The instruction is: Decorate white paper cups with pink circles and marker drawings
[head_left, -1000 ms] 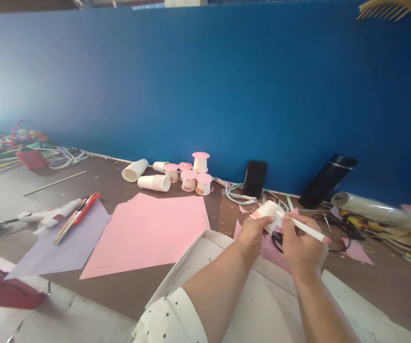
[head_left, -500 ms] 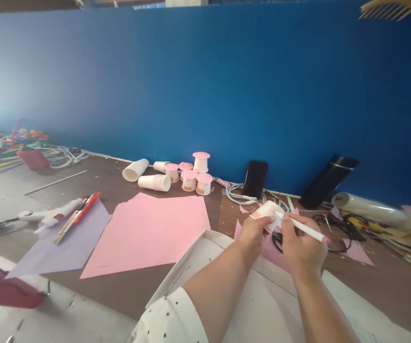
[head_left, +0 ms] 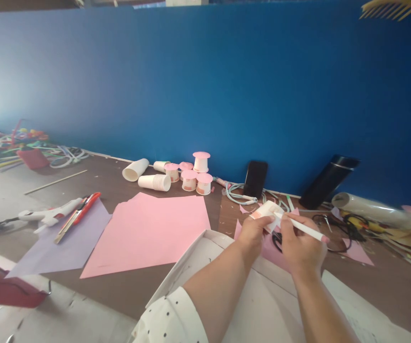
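My left hand [head_left: 253, 234] is closed around a small white paper cup [head_left: 266, 209], which lies tilted on its side in the grip. In my right hand [head_left: 303, 247] is a white marker [head_left: 308, 230] with a pink end; its tip meets the cup's side. Fingers partly cover the contact spot, so any mark there is hard to see. Beneath both hands lie a white box lid [head_left: 248, 295] and pieces of pink paper [head_left: 275, 252]. Several small cups with pink paper discs on top [head_left: 204, 183] stand near the blue wall, one stacked above the others.
Pink sheets [head_left: 151, 233] and a purple sheet [head_left: 65, 247] spread to the left, with a red box cutter [head_left: 78, 216] and a glue gun [head_left: 50, 213]. A phone [head_left: 255, 179], a black flask [head_left: 328, 181] and cables line the wall. Nested paper cups [head_left: 153, 182] lie on their side.
The marker's tip has shifted very slightly on the cup. Both hands keep nearly the same place and grip.
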A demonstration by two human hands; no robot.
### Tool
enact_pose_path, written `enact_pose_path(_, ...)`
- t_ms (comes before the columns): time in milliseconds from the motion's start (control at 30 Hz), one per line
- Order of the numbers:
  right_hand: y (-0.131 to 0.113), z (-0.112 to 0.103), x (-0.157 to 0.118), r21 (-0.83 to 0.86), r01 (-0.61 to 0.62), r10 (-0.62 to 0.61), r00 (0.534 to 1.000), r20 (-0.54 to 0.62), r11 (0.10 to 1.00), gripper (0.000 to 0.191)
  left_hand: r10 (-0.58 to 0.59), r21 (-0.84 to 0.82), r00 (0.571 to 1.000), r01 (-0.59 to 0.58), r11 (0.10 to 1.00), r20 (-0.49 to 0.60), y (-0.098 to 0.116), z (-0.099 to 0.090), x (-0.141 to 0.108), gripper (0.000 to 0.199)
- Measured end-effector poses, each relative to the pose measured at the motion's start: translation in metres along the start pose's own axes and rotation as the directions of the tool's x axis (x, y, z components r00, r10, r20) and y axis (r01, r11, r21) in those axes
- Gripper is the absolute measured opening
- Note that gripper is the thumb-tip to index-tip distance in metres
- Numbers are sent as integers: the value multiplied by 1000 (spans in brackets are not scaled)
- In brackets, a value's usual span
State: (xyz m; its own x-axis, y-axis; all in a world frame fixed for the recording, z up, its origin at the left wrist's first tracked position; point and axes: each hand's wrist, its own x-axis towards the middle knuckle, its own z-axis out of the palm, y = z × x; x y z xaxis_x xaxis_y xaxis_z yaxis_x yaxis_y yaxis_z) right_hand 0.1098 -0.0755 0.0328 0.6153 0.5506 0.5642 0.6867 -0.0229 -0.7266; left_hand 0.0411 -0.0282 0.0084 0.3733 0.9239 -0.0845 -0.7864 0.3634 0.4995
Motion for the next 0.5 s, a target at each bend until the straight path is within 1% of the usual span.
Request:
enact_pose_path(100,0,0,0,-3,8,-8,1000,-2,1000,26,2,-5,1000,-2,1000,3,-1,-1,1,32)
enact_pose_path(300,3,2,0,-10,22,-22,1000,-2,1000,24,3,-21,999,-3,1000,34,0,0,-1,34)
enact_pose_path(433,4,2,-1,5,20,-20,1000,16,1000,23,-5,-28,1000,5,1000,-7,0,-1,0,30)
enact_pose_path(500,4,1,-2,70,36,-35,999,-12,997,25,-18,-43,1000,17,999,-13,0,-2,0,33)
